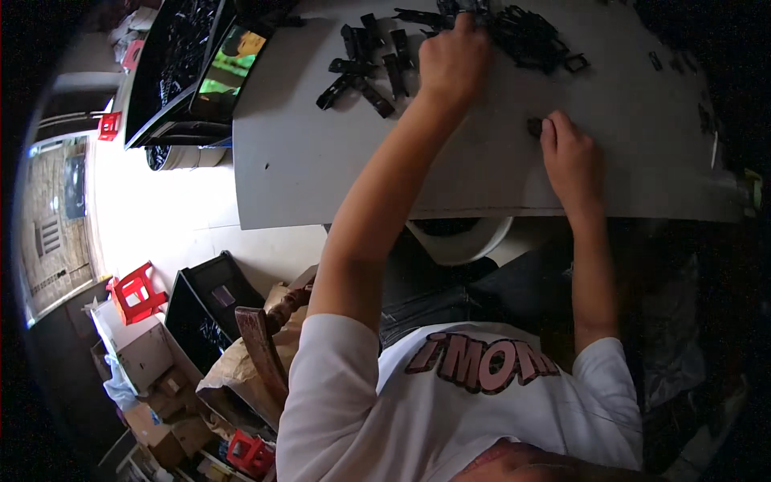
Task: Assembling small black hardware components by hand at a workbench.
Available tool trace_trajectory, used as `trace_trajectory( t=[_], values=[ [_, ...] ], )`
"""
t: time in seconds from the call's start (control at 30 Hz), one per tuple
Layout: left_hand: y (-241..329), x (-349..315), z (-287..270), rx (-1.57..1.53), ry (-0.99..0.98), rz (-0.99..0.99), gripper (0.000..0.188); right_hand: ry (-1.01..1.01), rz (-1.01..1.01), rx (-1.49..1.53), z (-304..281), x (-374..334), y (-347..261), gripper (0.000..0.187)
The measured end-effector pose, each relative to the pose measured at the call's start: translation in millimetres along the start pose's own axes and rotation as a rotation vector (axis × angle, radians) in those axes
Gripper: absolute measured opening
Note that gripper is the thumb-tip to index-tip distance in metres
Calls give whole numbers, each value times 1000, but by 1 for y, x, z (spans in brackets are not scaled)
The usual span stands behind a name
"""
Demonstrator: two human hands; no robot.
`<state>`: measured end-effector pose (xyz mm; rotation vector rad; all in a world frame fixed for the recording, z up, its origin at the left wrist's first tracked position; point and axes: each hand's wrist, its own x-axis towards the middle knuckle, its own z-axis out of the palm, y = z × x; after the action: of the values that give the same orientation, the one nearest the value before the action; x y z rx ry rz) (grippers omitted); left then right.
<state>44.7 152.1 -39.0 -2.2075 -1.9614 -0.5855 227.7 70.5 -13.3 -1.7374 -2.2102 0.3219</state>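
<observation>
My left hand [454, 63] reaches to the far side of the grey table [321, 173]. Its fingers are curled, with one stretched forward onto the black plastic parts [450, 6] at the top edge; what it grips there, if anything, is hidden. Closer to me, my right hand [572, 154] rests over the tabletop, closed with thumb and fingers on a small black plastic part [534, 127]. A heap of black parts [530, 38] lies just right of my left hand. Several loose black clip-like pieces [392, 74] are scattered to its left.
A screen showing a video [233, 64] leans at the table's left end, against a black bin [181, 56] full of dark parts. Red stools [138, 293], a black crate [205, 309] and cardboard boxes [165, 434] stand on the floor at left. Small pieces [679, 63] lie far right.
</observation>
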Motion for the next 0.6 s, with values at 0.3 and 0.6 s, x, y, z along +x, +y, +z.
trace_trajectory(
  t=[0.3,0.6],
  values=[
    [8,-1,-14,-45,47,-39,21,108,-3,-243,2,-3,18,28],
    [-6,23,-44,-126,-242,-242,29,171,-6,-219,-8,-8,25,24]
  ],
)
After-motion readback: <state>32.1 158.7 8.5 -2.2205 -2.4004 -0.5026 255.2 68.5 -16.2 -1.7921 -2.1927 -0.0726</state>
